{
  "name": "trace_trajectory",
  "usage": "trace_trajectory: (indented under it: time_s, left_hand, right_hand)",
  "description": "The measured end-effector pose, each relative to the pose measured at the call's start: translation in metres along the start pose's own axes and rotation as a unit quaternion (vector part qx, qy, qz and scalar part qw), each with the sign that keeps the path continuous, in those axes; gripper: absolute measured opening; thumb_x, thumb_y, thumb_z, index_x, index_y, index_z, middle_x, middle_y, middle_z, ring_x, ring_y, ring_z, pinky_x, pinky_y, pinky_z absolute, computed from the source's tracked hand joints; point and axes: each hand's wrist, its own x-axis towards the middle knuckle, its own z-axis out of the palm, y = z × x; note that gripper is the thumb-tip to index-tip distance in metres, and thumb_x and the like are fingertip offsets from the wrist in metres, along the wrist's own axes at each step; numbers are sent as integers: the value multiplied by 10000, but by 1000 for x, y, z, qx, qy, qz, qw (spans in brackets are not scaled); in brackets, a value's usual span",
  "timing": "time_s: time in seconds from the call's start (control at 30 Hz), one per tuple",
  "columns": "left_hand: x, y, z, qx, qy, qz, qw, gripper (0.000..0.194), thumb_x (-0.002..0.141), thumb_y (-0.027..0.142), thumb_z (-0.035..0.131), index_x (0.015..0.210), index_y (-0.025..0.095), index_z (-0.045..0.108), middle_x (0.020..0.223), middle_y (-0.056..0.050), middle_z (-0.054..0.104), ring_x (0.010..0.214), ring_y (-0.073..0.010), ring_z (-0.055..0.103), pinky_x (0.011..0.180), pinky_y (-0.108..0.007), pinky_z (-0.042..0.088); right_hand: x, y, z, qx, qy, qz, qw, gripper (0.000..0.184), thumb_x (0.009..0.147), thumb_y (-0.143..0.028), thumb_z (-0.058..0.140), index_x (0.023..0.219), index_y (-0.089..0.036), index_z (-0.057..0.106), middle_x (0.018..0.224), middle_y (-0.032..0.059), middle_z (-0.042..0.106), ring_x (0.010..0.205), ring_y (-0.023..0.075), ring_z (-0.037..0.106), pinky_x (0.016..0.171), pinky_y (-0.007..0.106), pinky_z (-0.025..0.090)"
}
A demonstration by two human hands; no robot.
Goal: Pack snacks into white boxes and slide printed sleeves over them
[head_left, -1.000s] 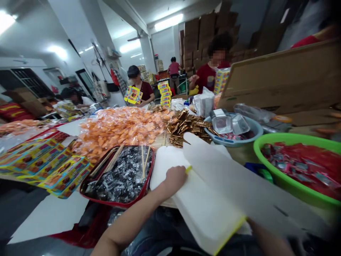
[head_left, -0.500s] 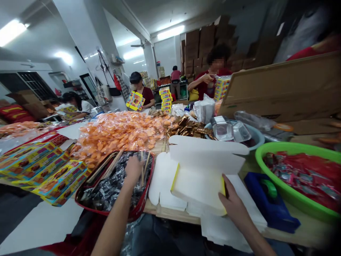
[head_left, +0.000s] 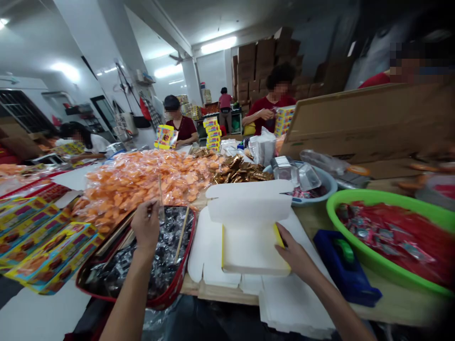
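My left hand (head_left: 145, 228) hovers over the red tray (head_left: 177, 289) of black-wrapped candies and pinches a thin wooden stick (head_left: 160, 195) that points upward. My right hand (head_left: 294, 255) rests on the right edge of an open white box with yellow rims (head_left: 249, 246), fingers curled on its side wall. The box stands on a stack of flat white box blanks (head_left: 295, 308), its lid (head_left: 249, 199) raised at the back.
A heap of orange-wrapped candies (head_left: 142, 177) and gold-wrapped ones (head_left: 241, 169) lie beyond. A green basin of red sweets (head_left: 384, 279) and a blue tape dispenser (head_left: 344, 267) are on the right, colourful flat boxes (head_left: 42, 246) on the left. Several people work across the table.
My left hand went from the box to the black-candy tray and lifted a wooden stick. My right hand set the box down flat and now holds its right edge.
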Motion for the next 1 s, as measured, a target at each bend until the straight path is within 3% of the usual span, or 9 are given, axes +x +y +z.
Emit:
trace_trajectory:
  time_s: [0.07,0.2,0.27,0.37,0.5,0.6,0.67,0.83,1.0]
  left_hand:
    - [-14,34,-1,-65,35,169,983,210,883,346,476,933,190,606,872,-53,676,854,-165,619,806,-294,469]
    - [-66,107,27,-132,-193,486,842,287,942,200,340,999,220,620,988,-65,683,993,-161,598,840,-314,468]
    - [-90,132,51,-88,-299,545,778,271,932,168,356,947,184,626,936,-76,677,911,-173,611,758,-306,488]
    - [-110,146,81,0,-405,543,736,202,893,141,442,810,148,625,854,-70,660,824,-193,612,679,-305,500]
    - [-109,142,89,-9,-472,491,732,192,843,299,577,974,173,637,1028,-64,663,974,-209,605,807,-315,512]
    - [-108,128,81,-56,-451,469,757,423,763,447,640,1119,223,602,1186,-56,624,1107,-221,563,935,-337,472]
    - [-114,112,82,-57,-413,463,783,421,765,434,647,1140,251,598,1237,-49,600,1162,-231,532,968,-350,456]
    - [-139,81,115,-31,-318,513,797,335,826,278,597,1159,251,581,1243,-60,595,1159,-226,536,942,-328,475]
    - [-144,114,121,-44,-362,520,773,161,896,200,487,966,228,630,983,-14,688,1095,-185,569,874,-283,493]
  right_hand:
    - [-2,-2,3,10,-2,-5,1000,754,655,-341,533,1366,-173,349,1414,99,386,1307,231,344,1107,403,216]
    - [-5,0,6,44,6,-13,999,711,687,-336,558,1352,-181,360,1397,104,412,1276,224,395,1080,399,292]
    - [-6,2,0,60,18,-27,998,643,722,-383,578,1309,-181,409,1362,113,453,1228,222,453,1029,382,369]
    - [1,-2,-25,10,118,-45,992,442,796,-471,516,1108,-159,534,1104,121,623,995,223,600,858,361,487]
    - [43,-23,-78,-223,259,-90,936,351,866,-454,384,963,-160,550,906,85,626,823,196,591,767,321,482]
    - [95,-39,-112,-302,302,-75,901,284,837,-374,429,968,-153,550,1014,125,576,930,233,547,849,364,430]
    - [130,-45,-127,-345,324,-50,879,262,822,-317,453,991,-138,543,1073,161,544,987,266,524,855,389,415]
    - [183,-43,-142,-407,356,9,841,265,824,-178,463,1052,-57,524,1103,270,534,1004,334,556,790,407,438]
    - [181,-44,-149,-405,340,56,847,229,824,-52,399,965,-27,578,877,274,623,892,356,629,754,432,435]
